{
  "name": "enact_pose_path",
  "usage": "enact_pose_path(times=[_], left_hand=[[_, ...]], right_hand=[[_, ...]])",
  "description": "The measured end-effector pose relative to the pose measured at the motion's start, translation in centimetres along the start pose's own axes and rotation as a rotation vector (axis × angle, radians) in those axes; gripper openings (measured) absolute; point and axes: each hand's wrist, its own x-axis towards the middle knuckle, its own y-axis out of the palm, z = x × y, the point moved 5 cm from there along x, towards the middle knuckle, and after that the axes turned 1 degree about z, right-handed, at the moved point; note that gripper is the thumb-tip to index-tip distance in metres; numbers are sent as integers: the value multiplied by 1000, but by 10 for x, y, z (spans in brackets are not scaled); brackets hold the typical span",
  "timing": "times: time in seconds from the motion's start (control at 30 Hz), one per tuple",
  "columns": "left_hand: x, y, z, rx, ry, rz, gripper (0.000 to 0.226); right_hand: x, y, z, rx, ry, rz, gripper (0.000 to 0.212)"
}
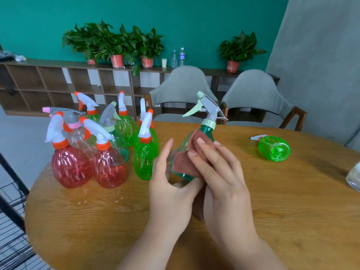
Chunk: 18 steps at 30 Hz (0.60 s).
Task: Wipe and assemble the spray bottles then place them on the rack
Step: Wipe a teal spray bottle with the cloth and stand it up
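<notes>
Tilted teal clear-plastic bottle [205, 131] w/ grey trigger [210, 103]: L hand [169, 185] grips base btw thumb & fingers; R hand [224, 184], fingers straight, presses fuzzy brown cloth [184, 163] onto its shoulder.

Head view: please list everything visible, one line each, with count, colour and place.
Standing spray bottles: eight; two red, four green, one teal, one clear; table's left.
Held spray bottle: one, teal, grey trigger; tilted above table centre.
Cloth: one, reddish-brown; against held bottle.
Lying spray bottle: one, green; table's right.
Clear object: one, cut off at right edge.
Table: one, round, wood.
Wire rack: one, black; lower left.
Chairs: two, grey; behind table.
Shelf unit: one, brown; along teal wall.
Potted plants: four, green, red pots; on shelf.
Water bottles: two, clear; on shelf.
Cup: one, white; on shelf.
Left hand: holds bottle's base.
Right hand: presses cloth on bottle.
</notes>
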Motion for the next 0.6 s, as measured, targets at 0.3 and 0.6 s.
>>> enact_pose_path(times=[0.3,0.6], left_hand=[[-5,11,1,-413,-273,77,74],[-6,16,-1,-357,-280,215,55]], right_hand=[[-7,1,7,73,141,-58,54],[5,-8,-15,180,265,-12,89]])
